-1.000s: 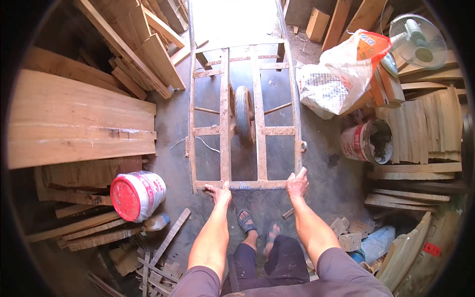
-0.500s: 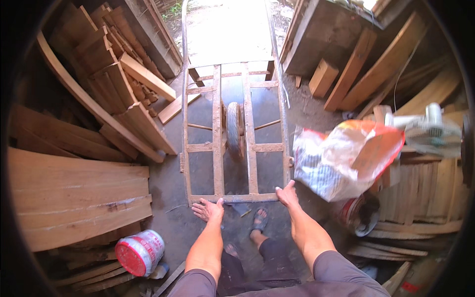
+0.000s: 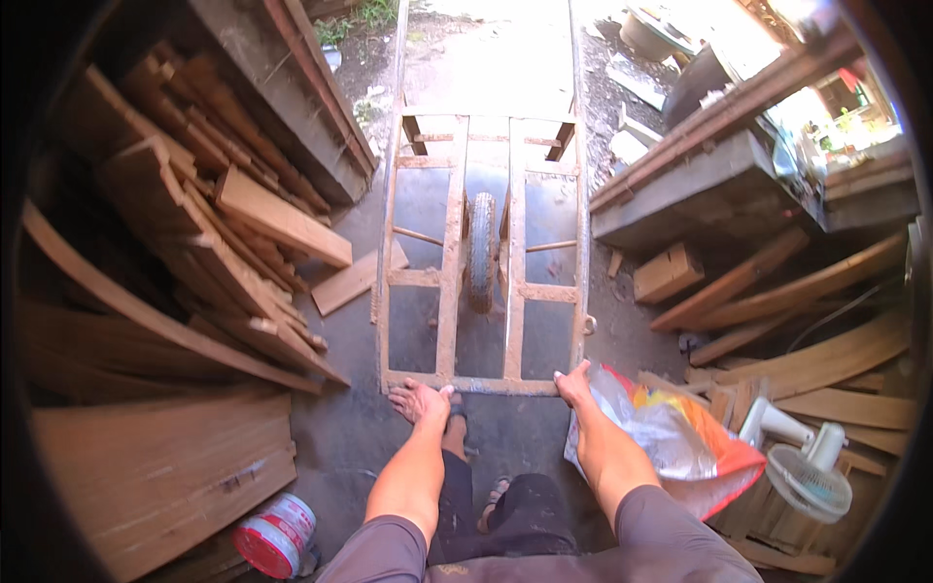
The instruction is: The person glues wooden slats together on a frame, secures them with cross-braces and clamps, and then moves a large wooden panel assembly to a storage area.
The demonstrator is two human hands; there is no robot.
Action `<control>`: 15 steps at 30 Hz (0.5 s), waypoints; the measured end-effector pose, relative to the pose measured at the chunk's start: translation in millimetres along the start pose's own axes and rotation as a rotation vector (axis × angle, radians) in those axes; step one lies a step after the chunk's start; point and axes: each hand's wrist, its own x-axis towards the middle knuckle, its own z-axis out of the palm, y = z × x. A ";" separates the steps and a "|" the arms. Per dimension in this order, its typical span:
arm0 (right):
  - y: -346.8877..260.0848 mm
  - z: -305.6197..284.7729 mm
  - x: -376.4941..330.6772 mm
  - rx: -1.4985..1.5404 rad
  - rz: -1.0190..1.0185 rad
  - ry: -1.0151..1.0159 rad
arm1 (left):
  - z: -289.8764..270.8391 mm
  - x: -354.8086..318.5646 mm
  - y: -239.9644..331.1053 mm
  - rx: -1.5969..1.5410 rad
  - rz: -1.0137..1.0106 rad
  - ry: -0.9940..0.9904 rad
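Note:
A rusty metal-framed cart (image 3: 454, 282) lies ahead of me, with long side rails running toward the bright doorway. Its single rubber wheel (image 3: 481, 253) shows between the two middle bars. My left hand (image 3: 421, 398) presses against the near crossbar, left of its middle, with the fingers stretched out. At the near right corner, my right hand (image 3: 573, 382) grips the frame; part of its fingers is hidden.
Stacked planks (image 3: 224, 262) line the left, above a red and white bucket (image 3: 276, 534). To the right lie a plastic sack (image 3: 671, 437), a white fan (image 3: 807, 471) and more timber (image 3: 826, 379). A concrete ledge (image 3: 700, 189) flanks the doorway on the right.
The cart and I have advanced toward the doorway, so the sack and fan now appear nearer to me. My feet have stepped; both hands remain on the near crossbar.

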 end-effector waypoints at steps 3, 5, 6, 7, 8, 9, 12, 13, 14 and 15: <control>-58.8 -17.0 43.7 0.018 -0.069 -0.006 | -25.6 48.6 49.9 0.069 -0.032 -0.036; -97.1 -32.8 68.4 -0.026 -0.118 0.059 | -51.1 69.5 89.0 0.040 -0.045 -0.059; -110.9 -35.1 77.4 -0.033 -0.125 0.073 | -63.2 76.1 102.7 0.039 -0.062 -0.071; -124.9 -39.0 87.8 -0.043 -0.133 0.087 | -75.0 82.1 118.0 0.036 -0.081 -0.085; -140.0 -46.3 101.6 -0.035 -0.123 0.092 | -87.2 90.7 138.1 0.035 -0.083 -0.116; -151.1 -48.9 118.9 -0.063 -0.138 0.118 | -84.7 105.5 151.5 0.066 -0.097 -0.098; -201.9 -84.4 161.6 -0.011 -0.173 -0.013 | -91.9 135.0 204.2 0.080 -0.104 -0.067; -213.7 -89.5 176.6 -0.027 -0.203 0.014 | -101.8 141.7 221.4 0.069 -0.097 -0.045; -231.0 -96.3 187.6 -0.048 -0.220 0.046 | -109.7 151.9 241.4 0.053 -0.116 -0.047; -239.4 -101.3 207.8 0.030 -0.338 0.045 | -116.5 158.5 259.0 0.043 -0.127 -0.055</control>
